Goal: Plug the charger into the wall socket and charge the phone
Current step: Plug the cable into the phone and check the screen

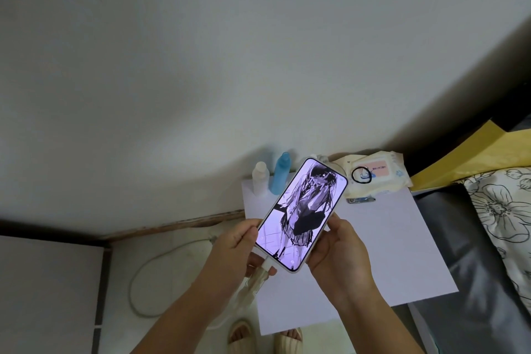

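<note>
The phone (301, 214) is lit, showing a purple drawn figure, and is held tilted above the white bedside table (388, 238). My right hand (339, 256) grips its lower right edge. My left hand (241, 244) holds its lower left edge, fingers by the white cable plug (265, 266) that sits in the phone's bottom port. The white cable (143, 276) loops across the floor at the left toward the skirting. No wall socket or charger brick shows in view.
On the table stand a white bottle (260, 178) and a blue bottle (281, 172), plus a wet-wipes pack (376, 175) with a black hair tie on it. A bed with a floral pillow (502, 210) lies at the right. My slippered feet (264, 339) stand below.
</note>
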A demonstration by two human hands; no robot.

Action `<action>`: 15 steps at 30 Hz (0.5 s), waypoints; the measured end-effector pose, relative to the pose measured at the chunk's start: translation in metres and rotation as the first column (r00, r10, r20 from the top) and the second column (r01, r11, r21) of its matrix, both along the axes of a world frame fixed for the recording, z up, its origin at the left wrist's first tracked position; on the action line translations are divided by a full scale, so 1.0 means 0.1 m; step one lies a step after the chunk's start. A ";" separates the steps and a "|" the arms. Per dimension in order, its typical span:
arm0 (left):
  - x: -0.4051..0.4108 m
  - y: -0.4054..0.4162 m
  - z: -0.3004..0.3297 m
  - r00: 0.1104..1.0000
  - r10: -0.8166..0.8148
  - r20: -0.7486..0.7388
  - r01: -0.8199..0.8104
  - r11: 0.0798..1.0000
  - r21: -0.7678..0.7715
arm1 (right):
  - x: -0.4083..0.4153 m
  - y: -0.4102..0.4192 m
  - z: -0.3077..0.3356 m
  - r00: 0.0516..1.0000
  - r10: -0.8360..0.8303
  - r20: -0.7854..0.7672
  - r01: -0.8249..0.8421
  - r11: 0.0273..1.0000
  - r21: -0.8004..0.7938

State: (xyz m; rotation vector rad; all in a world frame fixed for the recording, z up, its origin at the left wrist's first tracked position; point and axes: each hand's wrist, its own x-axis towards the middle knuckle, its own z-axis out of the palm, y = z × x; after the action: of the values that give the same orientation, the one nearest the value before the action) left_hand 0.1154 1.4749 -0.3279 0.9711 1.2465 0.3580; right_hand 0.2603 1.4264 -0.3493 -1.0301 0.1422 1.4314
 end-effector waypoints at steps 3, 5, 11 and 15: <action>0.00 0.00 -0.01 1.000 -0.006 0.008 0.006 1.000 0.001 | 0.01 0.00 -0.02 0.999 0.000 -0.037 0.000 1.000 0.012; 0.01 0.00 -0.02 1.000 -0.014 0.013 0.013 1.000 0.013 | 0.03 -0.01 -0.05 0.998 -0.007 -0.061 0.008 1.000 0.009; 0.02 0.02 -0.07 0.999 -0.044 -0.021 0.045 0.997 0.056 | 0.05 -0.03 -0.09 0.994 -0.020 -0.110 0.023 0.999 0.025; 0.02 0.03 -0.13 0.997 -0.070 -0.044 0.074 0.993 0.092 | 0.06 -0.04 -0.14 0.996 -0.010 -0.091 0.013 0.999 0.030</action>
State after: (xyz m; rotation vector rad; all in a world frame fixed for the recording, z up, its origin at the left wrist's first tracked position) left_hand 0.1172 1.4782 -0.3414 1.1054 1.2368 0.3444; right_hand 0.2664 1.4223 -0.3634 -0.9381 0.1912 1.4665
